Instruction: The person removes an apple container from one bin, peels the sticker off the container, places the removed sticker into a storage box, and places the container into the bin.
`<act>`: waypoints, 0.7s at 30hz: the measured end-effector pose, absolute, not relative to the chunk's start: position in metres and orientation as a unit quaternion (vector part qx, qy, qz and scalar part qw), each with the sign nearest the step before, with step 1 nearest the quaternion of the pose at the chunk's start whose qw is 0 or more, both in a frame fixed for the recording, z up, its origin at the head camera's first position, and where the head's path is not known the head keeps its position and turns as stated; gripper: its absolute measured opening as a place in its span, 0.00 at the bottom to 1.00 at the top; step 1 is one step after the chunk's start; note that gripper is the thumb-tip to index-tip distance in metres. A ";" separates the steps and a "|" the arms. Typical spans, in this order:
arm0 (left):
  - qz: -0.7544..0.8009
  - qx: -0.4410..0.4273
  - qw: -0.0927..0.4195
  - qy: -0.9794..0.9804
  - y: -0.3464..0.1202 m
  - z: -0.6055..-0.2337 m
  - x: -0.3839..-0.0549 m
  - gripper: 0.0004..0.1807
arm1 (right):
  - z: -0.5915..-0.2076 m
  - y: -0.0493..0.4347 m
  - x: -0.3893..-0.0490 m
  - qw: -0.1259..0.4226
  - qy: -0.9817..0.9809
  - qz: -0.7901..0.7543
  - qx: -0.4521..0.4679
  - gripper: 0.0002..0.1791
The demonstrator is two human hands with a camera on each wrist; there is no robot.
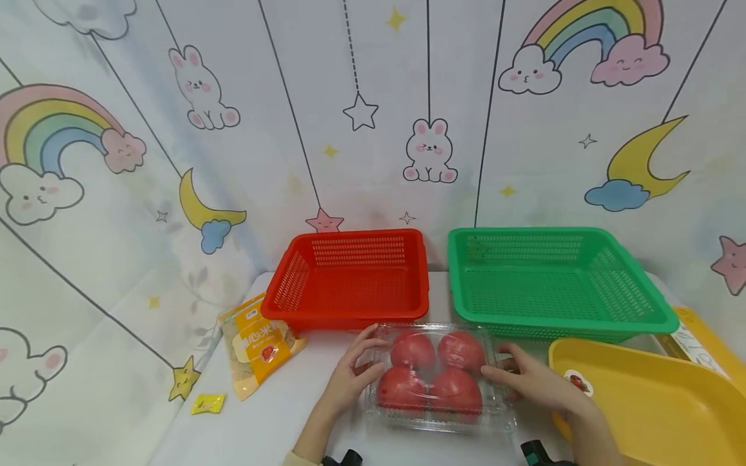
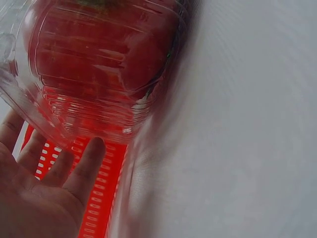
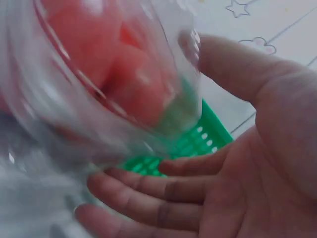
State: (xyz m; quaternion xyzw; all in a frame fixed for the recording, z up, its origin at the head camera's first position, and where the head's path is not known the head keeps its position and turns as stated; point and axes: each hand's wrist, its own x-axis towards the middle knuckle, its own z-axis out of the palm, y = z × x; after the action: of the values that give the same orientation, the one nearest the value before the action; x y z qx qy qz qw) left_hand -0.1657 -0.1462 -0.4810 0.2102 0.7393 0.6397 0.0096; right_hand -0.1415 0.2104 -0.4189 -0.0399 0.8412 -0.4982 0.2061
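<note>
Clear plastic box (image 1: 428,421) at centre of head view, below the two baskets: four round red fruits (image 1: 457,391) inside, 2 x 2, seen through the transparent plastic. Can't tell whether its base touches the white table (image 1: 256,427).

Left hand (image 1: 352,375) on the box's 9 o'clock side, fingers apart and relaxed alongside the wall, not clamped. Right hand (image 1: 536,382) at 3 o'clock: thumb against the box edge, fingers spread apart below in the wrist view, not wrapped round it. Right wrist view is blurred, so exact finger contact is unclear.

Clock positions from the box:
- Red basket (image 1: 350,317): between 10 and 11, near rim just beside the box. Perforated walls and floor visible.
- Green basket (image 1: 542,320): 2 o'clock, same perforated type, just right of the red one.
- Yellow tray (image 1: 653,401): 3 o'clock, smooth walls, round sticker (image 1: 579,383) on its box-side wall.
- Yellow-and-white item (image 1: 693,340): beyond the tray, between 2 and 3, partly hidden.
- Orange snack bag (image 1: 262,346): between 9 and 10, upper edge partly behind the red basket. Contents unclear.
- Small yellow packet (image 1: 208,404): 9 o'clock, past the bag, well apart from the box.
</note>
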 end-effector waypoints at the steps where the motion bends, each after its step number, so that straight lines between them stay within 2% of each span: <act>1: 0.640 0.211 0.009 0.739 -0.147 -0.481 -0.166 0.19 | -0.421 0.208 -0.141 0.203 0.839 -0.504 -0.034 0.45; 9: 0.652 0.202 0.013 0.731 -0.146 -0.480 -0.164 0.18 | -0.433 0.188 -0.142 0.152 0.840 -0.521 0.008 0.43; 16: 0.669 0.198 0.009 0.717 -0.144 -0.487 -0.162 0.19 | -0.437 0.188 -0.142 0.170 0.841 -0.513 0.016 0.49; 21: 0.667 0.192 -0.001 0.720 -0.144 -0.491 -0.164 0.25 | -0.439 0.192 -0.143 0.183 0.825 -0.534 0.009 0.46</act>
State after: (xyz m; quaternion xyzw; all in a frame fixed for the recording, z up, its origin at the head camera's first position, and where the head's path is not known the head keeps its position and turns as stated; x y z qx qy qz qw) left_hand -0.1643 -0.1437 -0.4907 0.1923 0.7197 0.6671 -0.0006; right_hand -0.1425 0.1923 -0.4392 0.0086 0.8255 -0.5341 0.1825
